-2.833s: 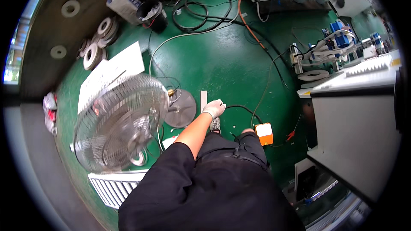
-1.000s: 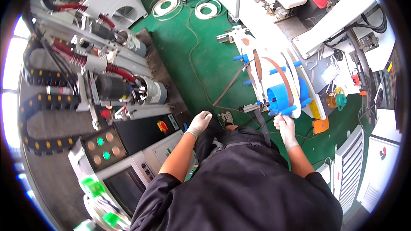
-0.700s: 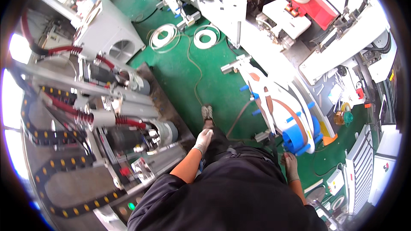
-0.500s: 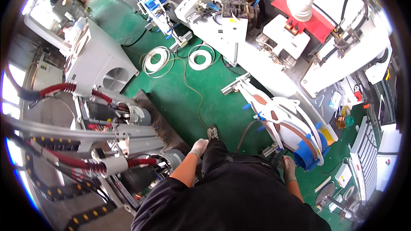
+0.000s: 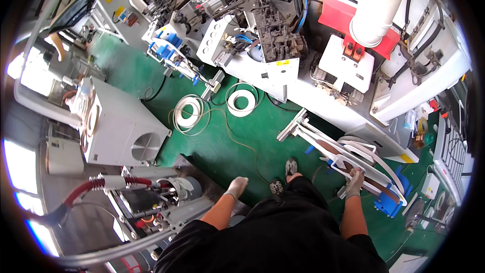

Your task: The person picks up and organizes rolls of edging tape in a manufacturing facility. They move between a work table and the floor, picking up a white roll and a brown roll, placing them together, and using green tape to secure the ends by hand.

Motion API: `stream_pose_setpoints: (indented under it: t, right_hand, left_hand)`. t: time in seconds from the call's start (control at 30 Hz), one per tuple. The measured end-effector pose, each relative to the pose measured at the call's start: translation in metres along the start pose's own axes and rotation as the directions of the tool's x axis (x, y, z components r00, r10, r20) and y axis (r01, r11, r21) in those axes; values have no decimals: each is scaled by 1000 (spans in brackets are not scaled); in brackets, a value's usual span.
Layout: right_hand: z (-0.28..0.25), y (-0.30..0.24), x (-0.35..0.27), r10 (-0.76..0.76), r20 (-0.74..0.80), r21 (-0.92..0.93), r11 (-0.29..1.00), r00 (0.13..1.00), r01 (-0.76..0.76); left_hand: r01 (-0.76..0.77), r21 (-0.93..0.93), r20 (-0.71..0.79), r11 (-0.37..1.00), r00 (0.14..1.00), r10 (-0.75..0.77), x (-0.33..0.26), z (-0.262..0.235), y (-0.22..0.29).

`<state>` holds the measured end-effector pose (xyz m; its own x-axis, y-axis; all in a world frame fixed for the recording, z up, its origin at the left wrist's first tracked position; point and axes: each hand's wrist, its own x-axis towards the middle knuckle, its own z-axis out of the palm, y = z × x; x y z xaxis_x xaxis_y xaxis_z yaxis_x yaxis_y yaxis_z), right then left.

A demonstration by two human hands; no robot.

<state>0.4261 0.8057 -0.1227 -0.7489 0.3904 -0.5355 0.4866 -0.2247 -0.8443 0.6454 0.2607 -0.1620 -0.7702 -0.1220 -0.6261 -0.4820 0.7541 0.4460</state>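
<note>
My left hand (image 5: 236,187), in a light glove, hangs over the floor near the machine on the left. Its fingers are curled together, with nothing visible in them. My right hand (image 5: 355,182), gloved too, is raised at the near side of a white reel stand (image 5: 323,144). The hand overlaps the stand's frame and a brown strip (image 5: 389,192) wound there; its fingers are too indistinct to tell whether they grip or only pass in front. A blue holder (image 5: 391,203) sits at the stand's near right end.
A white machine (image 5: 328,98) runs along the far right. A second stand with blue parts (image 5: 169,48) stands beyond two white coils (image 5: 241,103) on the green floor. Grey cabinet (image 5: 118,126) at left; red-hosed machine (image 5: 184,189) nearer. A thin cable (image 5: 237,142) crosses the floor.
My view has turned and moved forward, with the machines and reel stand shifting in the picture. My right hand has come up from beside my body to the reel stand. My feet have stepped.
</note>
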Motion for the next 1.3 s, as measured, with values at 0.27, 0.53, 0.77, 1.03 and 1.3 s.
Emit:
stream_pose_setpoints:
  t: [0.27, 0.53, 0.77, 1.03, 1.3]
  right_hand:
    - [5, -34, -38, -4, 64, 123, 992, 998, -3]
    - [31, -44, -49, -625, 387, -691, 289, 678, 662]
    - [245, -126, -149, -62, 79, -313, 946, 995, 84]
    - [491, -129, -147, -162, 638, -591, 523, 753, 614]
    - [571, -86, -182, -150, 776, -439, 570, 613, 695]
  left_hand:
    - [-590, 346, 186, 730, 806, 563, 58, -87, 64]
    - [-204, -345, 112, 916, 960, 256, 147, -226, 97]
    - [22, -480, 344, 877, 924, 165, 191, -231, 22]
    - [-2, -828, 293, 560, 850, 437, 225, -353, 152]
    - [39, -915, 81, 403, 993, 86, 332, -403, 95]
